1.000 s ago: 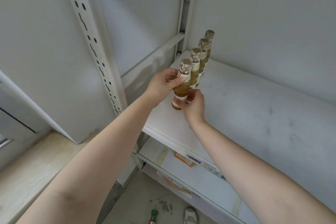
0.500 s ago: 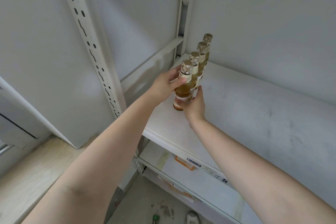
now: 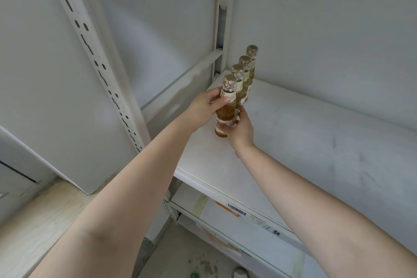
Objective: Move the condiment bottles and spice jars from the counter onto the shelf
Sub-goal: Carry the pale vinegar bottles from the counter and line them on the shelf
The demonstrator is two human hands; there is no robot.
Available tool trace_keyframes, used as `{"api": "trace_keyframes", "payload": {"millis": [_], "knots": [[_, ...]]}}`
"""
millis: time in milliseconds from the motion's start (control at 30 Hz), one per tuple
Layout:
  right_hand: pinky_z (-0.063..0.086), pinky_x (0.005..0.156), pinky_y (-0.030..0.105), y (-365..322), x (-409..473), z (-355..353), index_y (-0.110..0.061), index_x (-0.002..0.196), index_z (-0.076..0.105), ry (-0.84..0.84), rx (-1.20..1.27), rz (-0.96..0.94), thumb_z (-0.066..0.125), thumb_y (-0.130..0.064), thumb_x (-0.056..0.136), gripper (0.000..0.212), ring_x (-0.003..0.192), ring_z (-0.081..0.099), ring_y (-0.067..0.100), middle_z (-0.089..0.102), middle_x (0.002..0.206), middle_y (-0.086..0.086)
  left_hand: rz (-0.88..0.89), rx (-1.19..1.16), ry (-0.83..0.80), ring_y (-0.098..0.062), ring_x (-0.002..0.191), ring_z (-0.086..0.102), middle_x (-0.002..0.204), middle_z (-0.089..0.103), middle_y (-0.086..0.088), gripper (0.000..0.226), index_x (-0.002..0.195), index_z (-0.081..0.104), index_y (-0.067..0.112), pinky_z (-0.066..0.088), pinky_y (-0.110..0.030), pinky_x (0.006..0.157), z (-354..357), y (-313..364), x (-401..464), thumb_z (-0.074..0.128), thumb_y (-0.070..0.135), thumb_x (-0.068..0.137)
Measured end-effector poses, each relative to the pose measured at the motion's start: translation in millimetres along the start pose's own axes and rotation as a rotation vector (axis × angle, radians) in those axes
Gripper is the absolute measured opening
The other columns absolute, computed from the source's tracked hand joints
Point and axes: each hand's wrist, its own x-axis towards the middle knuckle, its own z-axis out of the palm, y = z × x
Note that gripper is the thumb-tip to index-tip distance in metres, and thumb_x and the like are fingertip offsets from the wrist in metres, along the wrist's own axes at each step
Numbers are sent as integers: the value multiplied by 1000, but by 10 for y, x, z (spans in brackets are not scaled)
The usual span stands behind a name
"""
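Note:
Several slim bottles of amber liquid with gold caps stand in a row along the left end of the white shelf (image 3: pixel 316 133). The nearest bottle (image 3: pixel 228 106) stands on the shelf board with both hands on it. My left hand (image 3: pixel 203 109) grips its upper half, thumb across the label. My right hand (image 3: pixel 239 128) holds its lower part from the right. Behind it stand the second bottle (image 3: pixel 238 81), the third bottle (image 3: pixel 245 67) and the farthest bottle (image 3: pixel 252 56), close together toward the back corner.
A perforated white shelf upright (image 3: pixel 97 61) rises at the left. A pale wooden counter (image 3: pixel 33 228) lies at lower left. A lower shelf (image 3: pixel 259 239) carries a barcode label. On the floor below, a green bottle cap (image 3: pixel 193 275) shows. The shelf board stretches bare to the right.
The nearest bottle has shifted slightly back toward the row, with both hands still on it. The camera has tilted up a little.

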Motion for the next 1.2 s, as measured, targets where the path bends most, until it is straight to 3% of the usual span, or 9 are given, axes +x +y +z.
{"api": "trace_keyframes", "payload": {"millis": [133,267,367,533,767,867,1000,1200], "knots": [[45,98,31,1,20,-11,-22,138,40,-10,13,6,76,-11,76,73,107,57,13,61,122,-5,4,-1,2,-17,119,59,126,65,-1,63,131,56,18,44,-44,106,4,-18,15,60,53,79],[48,98,36,49,24,34,-16,136,41,51,31,41,81,-13,70,76,113,60,23,60,125,5,11,3,28,-15,114,61,118,67,1,41,124,59,19,45,-45,105,-2,-62,15,59,38,87],[47,99,40,86,25,89,-13,134,40,75,5,90,84,-22,67,81,114,57,27,56,126,12,10,-1,42,-17,113,63,115,69,0,38,120,62,22,46,-46,104,-21,-57,-9,59,38,86],[46,101,44,119,45,130,-13,135,40,84,-12,112,85,-27,64,85,117,56,28,57,125,12,11,-7,58,-21,111,65,114,70,-3,50,120,63,22,48,-50,100,-32,-26,-76,62,51,79],[47,99,43,134,80,130,-14,134,42,85,-29,123,86,-28,62,85,114,57,28,57,124,11,-18,18,75,-31,109,65,114,70,-9,59,123,62,16,48,-56,96,-40,-35,-75,64,53,77],[47,99,44,139,84,137,-14,134,42,86,-27,124,86,-28,62,86,114,57,27,57,125,11,-46,20,81,-24,108,66,115,70,-8,53,125,61,15,51,-46,96,-47,-42,-57,63,44,82],[46,100,45,123,67,119,-13,135,40,68,-42,124,86,-29,62,88,117,55,28,56,125,12,-59,46,73,-8,97,65,119,68,-11,40,129,58,11,49,-19,83,-37,-53,-43,59,28,93],[42,105,41,87,-133,-73,-12,144,31,58,-94,178,83,-26,68,93,125,49,26,46,137,13,-114,145,138,-16,127,52,135,59,-3,62,137,51,14,39,-33,109,-76,4,-313,50,55,90]]}}
